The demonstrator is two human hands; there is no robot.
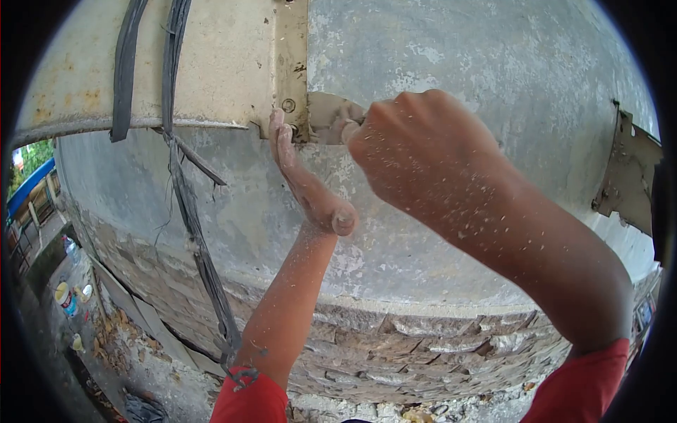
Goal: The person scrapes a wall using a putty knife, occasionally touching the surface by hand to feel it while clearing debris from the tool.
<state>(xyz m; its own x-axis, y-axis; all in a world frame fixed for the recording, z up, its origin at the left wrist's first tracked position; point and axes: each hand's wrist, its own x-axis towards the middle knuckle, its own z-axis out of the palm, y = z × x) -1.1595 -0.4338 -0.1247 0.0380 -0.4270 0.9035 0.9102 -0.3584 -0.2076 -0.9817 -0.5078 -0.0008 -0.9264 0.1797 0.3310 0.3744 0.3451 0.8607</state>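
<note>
My right hand (427, 144) is closed in a fist, seen from its back, in front of the grey wall (437, 240). From its left side reaches a flat, shiny blade, apparently a scraper (324, 111), against the edge of a pale metal strip (289, 63); the handle is hidden in the fist. Lower left, my left hand (303, 180) is open, its dusty fingers stretched upward beside the strip's bottom end and its thumb toward the camera. Pale flecks cover my right hand and forearm.
A rust-stained cream panel (211, 63) spans the upper left. Dark straps (187, 190) hang down across the wall. Rough stonework (395, 345) runs below. A torn metal bracket (631, 173) juts out at right. A tub (66, 299) stands on the ground at lower left.
</note>
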